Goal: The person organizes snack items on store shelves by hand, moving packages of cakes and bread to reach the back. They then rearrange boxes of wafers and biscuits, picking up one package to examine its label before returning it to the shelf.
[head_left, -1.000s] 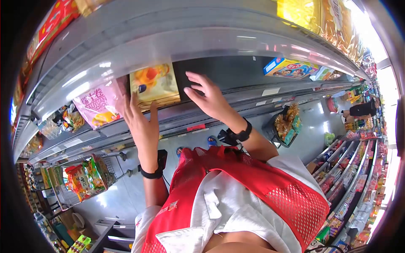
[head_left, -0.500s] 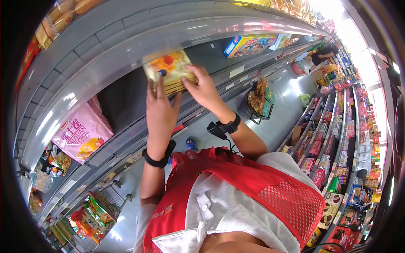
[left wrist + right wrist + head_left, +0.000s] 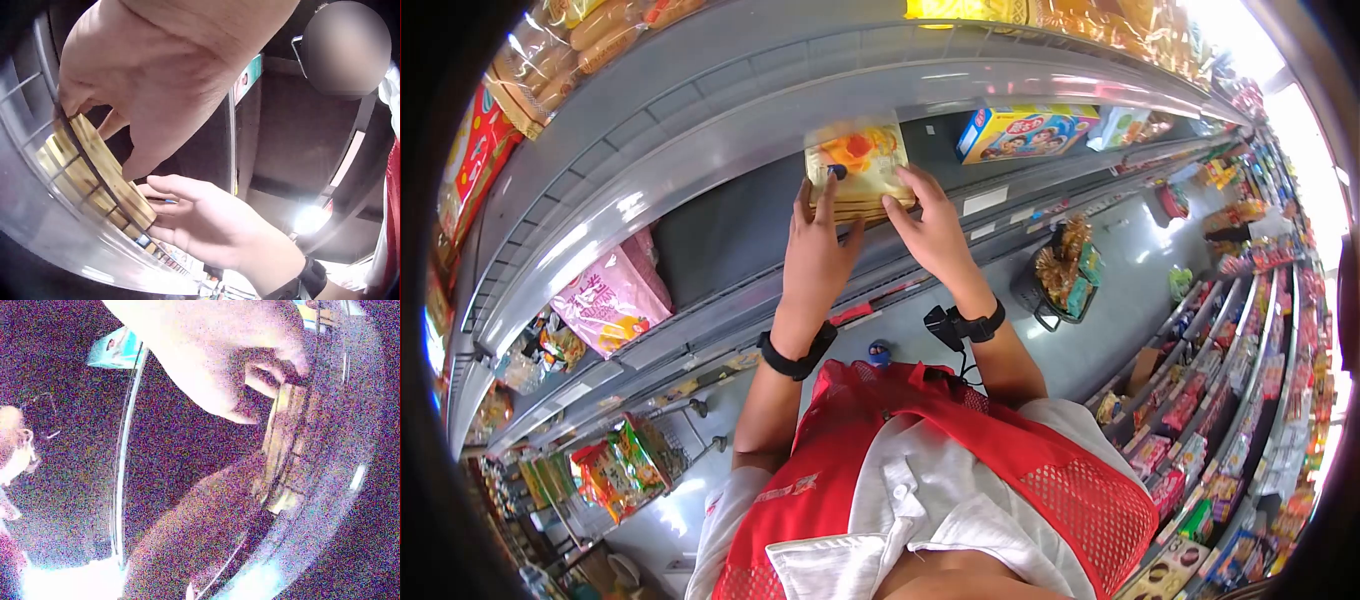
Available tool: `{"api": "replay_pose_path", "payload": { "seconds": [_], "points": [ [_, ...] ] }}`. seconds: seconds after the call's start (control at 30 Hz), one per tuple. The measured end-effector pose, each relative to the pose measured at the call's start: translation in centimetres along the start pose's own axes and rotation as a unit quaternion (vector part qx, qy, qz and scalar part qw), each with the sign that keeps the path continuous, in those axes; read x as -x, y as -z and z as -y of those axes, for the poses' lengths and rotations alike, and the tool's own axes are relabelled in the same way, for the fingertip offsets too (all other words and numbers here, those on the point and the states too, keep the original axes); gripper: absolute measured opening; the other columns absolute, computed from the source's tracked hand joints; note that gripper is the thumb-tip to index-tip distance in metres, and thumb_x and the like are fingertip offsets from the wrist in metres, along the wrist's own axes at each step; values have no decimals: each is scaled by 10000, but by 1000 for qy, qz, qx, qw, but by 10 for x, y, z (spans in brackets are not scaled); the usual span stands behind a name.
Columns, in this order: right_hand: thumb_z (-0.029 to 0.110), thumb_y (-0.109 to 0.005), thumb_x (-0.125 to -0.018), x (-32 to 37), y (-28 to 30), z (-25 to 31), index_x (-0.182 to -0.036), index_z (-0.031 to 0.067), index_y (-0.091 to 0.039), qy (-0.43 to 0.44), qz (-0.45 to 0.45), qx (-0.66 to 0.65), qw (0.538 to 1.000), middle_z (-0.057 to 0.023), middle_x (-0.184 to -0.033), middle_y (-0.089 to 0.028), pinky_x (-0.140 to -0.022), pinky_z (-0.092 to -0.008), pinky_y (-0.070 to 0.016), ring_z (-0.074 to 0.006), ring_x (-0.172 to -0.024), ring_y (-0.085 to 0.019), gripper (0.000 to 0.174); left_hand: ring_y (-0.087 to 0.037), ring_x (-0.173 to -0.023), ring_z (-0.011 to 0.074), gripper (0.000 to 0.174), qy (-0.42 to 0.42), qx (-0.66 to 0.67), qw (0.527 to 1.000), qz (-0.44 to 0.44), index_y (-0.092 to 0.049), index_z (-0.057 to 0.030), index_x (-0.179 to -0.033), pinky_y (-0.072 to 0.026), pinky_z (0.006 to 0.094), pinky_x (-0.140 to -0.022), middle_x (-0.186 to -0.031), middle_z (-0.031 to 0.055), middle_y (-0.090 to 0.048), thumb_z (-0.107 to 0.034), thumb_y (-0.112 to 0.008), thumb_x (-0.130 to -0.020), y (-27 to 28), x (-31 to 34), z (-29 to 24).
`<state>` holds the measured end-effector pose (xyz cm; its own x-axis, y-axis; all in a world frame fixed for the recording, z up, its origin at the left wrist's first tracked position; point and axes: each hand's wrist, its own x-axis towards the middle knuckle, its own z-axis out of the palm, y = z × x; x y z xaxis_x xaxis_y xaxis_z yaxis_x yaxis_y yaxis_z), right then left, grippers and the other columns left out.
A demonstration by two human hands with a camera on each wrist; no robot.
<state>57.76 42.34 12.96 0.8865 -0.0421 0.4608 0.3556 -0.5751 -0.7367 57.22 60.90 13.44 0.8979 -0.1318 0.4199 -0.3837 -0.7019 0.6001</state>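
- Where the two sets of fingers meet the goods, one stack of flat yellow packs (image 3: 860, 178), pictured side up, near the front edge of the grey shelf (image 3: 730, 225); layered one on another, probably so that they bear as a single block.
- Left hand (image 3: 815, 262), mine: fingers spread and bent about the stack's left end, thumb at the front; the spread likely keeps the layers in line.
- Right hand (image 3: 938, 238), mine: fingers at the right end, thumb at the front edge, narrower than the left; it seems to answer the left hand's pressure, so the packs stay square between the two. How firmly either grips, I cannot tell.
- Pink bag (image 3: 612, 298), one, to the left, well apart from the stack; slanted, its soft filling perhaps letting it slump.
- Colourful box (image 3: 1025, 135), one, to the right, upright, its broad printed face outward, presumably for reading.
- Dark basket (image 3: 1028, 290), one, on the floor, holding bronze-coloured and green packets, its open top leaving them in view.
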Motion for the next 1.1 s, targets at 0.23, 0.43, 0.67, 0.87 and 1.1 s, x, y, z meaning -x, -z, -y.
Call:
{"api": "replay_pose_path", "payload": {
  "seconds": [0.23, 0.43, 0.67, 0.87, 1.1],
  "points": [
    [305, -674, -982, -27, 0, -13, -1338, 0, -576, 49, 53, -16, 997, -276, -1340, -577, -1001, -469, -505, -465, -1212, -588, 479, -480, -1345, 504, 699, 44, 43, 997, -41, -448, -41, -1499, -460, 482, -1090, -1463, 341, -460, -150, -762, -884, -4, -9, -12],
    [265, -651, -1000, -34, -3, -25, -1394, 34, -550, 54, 22, 14, 998, -292, -1428, -514, -1012, -481, -505, -467, -1260, -568, 468, -483, -1361, 472, 679, 74, 101, 992, -8, -451, -21, -1483, -452, 456, -1103, -1493, 302, -458, -128, -752, -884, 1, 1, -21],
    [179, -677, -968, -14, -18, -2, -1380, 63, -563, 79, -53, 60, 994, -261, -1502, -458, -1131, -513, -391, -451, -1421, -402, 443, -429, -1419, 414, 549, 27, -50, 990, -130, -516, -32, -1418, -364, 478, -1165, -1505, 230, -466, -72, -709, -906, 67, 55, 24],
    [132, -685, -944, 8, -63, 62, -1304, 60, -626, 117, -76, 33, 990, -217, -1492, -472, -1140, -503, -373, -428, -1430, -404, 372, -397, -1407, 441, 575, 101, -164, 927, -321, -491, 12, -1416, -317, 519, -1175, -1498, 260, -438, -67, -709, -890, 173, 105, 136],
    [243, -726, -957, 4, -183, 125, -1303, 30, -627, 85, 85, -178, 977, -233, -1360, -604, -1090, -421, -439, -359, -1274, -589, 419, -494, -1262, 454, 708, 145, -54, 945, -288, -398, 110, -1439, -395, 491, -1087, -1385, 341, -478, -191, -752, -905, 255, 116, 239]
  ]
}}
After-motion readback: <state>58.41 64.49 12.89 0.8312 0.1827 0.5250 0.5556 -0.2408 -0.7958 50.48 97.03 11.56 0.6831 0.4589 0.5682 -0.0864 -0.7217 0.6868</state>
